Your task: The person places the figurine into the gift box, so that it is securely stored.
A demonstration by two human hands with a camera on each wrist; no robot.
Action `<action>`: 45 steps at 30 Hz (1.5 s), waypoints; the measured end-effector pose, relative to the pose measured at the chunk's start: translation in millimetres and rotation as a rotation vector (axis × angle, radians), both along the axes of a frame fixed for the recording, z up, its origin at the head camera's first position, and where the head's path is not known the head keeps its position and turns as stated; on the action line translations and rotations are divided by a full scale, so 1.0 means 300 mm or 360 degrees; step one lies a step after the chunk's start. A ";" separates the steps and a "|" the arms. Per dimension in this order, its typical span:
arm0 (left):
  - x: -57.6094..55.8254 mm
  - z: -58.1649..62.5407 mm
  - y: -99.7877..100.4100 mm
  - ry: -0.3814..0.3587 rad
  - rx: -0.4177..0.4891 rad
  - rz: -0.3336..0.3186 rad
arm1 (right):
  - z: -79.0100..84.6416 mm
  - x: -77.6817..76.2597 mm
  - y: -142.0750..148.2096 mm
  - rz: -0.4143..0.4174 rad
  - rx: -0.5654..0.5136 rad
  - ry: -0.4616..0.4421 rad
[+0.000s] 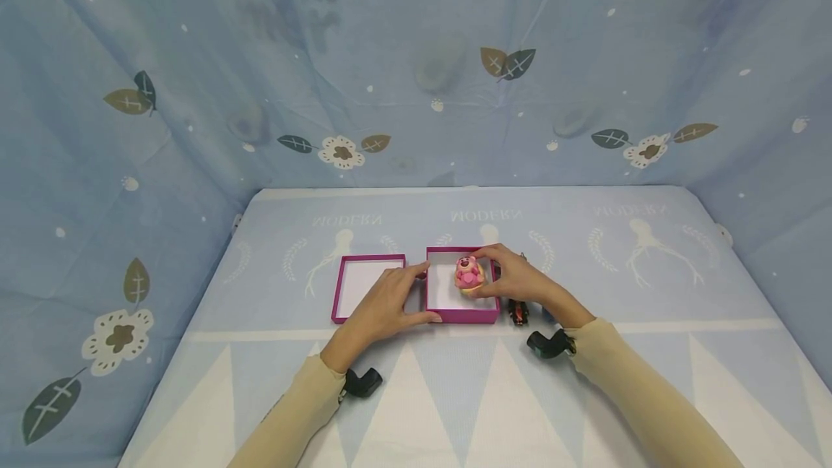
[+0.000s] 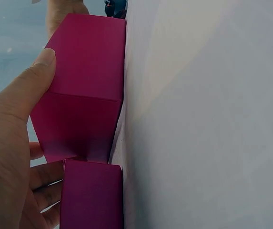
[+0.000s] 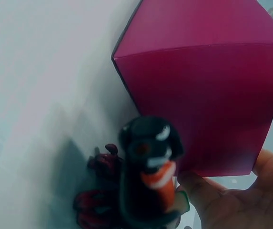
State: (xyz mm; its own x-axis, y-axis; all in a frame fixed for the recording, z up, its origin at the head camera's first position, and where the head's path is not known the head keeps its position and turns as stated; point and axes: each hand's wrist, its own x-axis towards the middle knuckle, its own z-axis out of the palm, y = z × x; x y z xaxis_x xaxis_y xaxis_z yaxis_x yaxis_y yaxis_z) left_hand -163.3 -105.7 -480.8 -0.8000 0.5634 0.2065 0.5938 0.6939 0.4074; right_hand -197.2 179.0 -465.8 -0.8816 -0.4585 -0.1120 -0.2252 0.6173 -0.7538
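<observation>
The step in hand appears to be handling the pink bear figure [image 1: 469,276] inside the magenta box [image 1: 463,316], which stands on the desk [image 1: 416,425] with its top uncovered. The right hand [image 1: 513,280] reaches over the box's right wall and pinches the figure between thumb and fingers; whether the figure's base touches the box floor I cannot tell. The left hand [image 1: 386,305] is spread wide at the box's left front corner, thumb against the front wall and fingers along the left side, seemingly steadying it. Just left of the box lies a shallow magenta lid [image 1: 364,282], hollow side up. Right of the box a dark figure with an orange front [image 3: 148,162] stands near the wall, with a small red one [image 3: 106,162] beside it. From here, the next move seems to call for keeping the box still and the pinch gentle, with the right wrist kept clear of the box's rim and the figures crowding its right side.
</observation>
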 end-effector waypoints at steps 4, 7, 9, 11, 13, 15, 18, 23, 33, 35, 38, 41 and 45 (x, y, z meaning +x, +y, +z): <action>0.000 -0.001 0.000 0.0020 -0.0002 -0.0001 | -0.003 -0.004 -0.002 -0.0008 0.0007 -0.0029; 0.000 -0.001 0.000 0.0031 0.0004 -0.0008 | -0.008 -0.008 -0.002 -0.0010 0.0028 -0.0031; 0.000 -0.001 0.001 0.0032 0.0011 -0.0014 | -0.007 -0.009 -0.002 -0.0008 0.0040 -0.0028; 0.000 0.000 0.001 0.0030 0.0013 -0.0016 | -0.002 -0.008 -0.003 -0.0004 0.0043 -0.0025; 0.000 0.001 0.001 0.0027 0.0011 -0.0014 | 0.005 -0.005 -0.004 0.0005 0.0046 -0.0019; 0.001 0.001 0.002 0.0018 0.0008 -0.0009 | 0.009 -0.004 -0.005 0.0020 0.0051 -0.0009; 0.001 0.001 0.002 0.0006 -0.0003 0.0002 | 0.013 -0.003 -0.007 0.0030 0.0067 -0.0003; 0.000 0.002 0.002 -0.0007 -0.0001 0.0001 | 0.017 -0.003 -0.009 0.0024 0.0090 -0.0012; -0.001 0.001 0.000 0.0022 0.0004 -0.0014 | 0.016 -0.002 -0.012 0.0014 0.0093 -0.0036; -0.001 0.001 0.000 0.0025 0.0009 -0.0017 | 0.017 -0.002 -0.013 0.0010 0.0099 -0.0039; -0.001 0.001 0.000 0.0036 0.0014 -0.0020 | 0.022 0.000 -0.015 0.0006 0.0114 -0.0041; -0.002 0.000 0.000 0.0044 0.0010 -0.0021 | 0.028 0.001 -0.018 0.0007 0.0140 -0.0035; -0.001 0.001 0.000 0.0028 0.0000 -0.0015 | 0.033 0.001 -0.023 0.0009 0.0203 -0.0017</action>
State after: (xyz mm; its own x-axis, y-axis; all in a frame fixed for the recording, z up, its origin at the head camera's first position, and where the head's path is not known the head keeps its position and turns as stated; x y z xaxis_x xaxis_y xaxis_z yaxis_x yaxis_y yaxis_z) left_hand -163.6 -105.6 -480.4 -0.7910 0.5707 0.2205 0.6072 0.6882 0.3971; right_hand -196.8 172.0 -455.9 -0.8774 -0.4451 -0.1791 -0.2215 0.7070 -0.6716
